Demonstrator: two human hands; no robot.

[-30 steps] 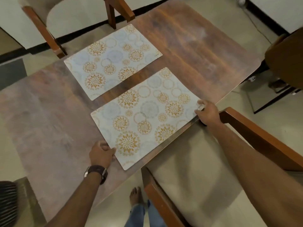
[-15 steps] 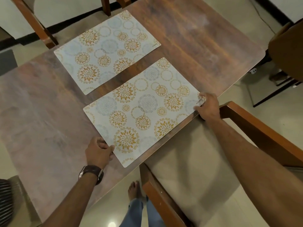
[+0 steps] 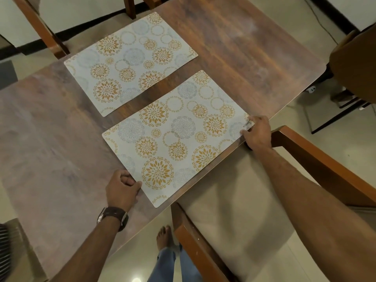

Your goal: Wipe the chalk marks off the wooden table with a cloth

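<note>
Chalk marks show as a pale haze over the left part of the wooden counter, fainter smudges toward the far right corner. No cloth in view. Near placemat lies along the near edge, long axis running left-right between both hands. Left hand pinches its left edge, right hand pinches the right corner, both grips closed on it. Second placemat sits just beyond. I'd guess the mats get cleared first; left hand's nearer the haze.
</note>
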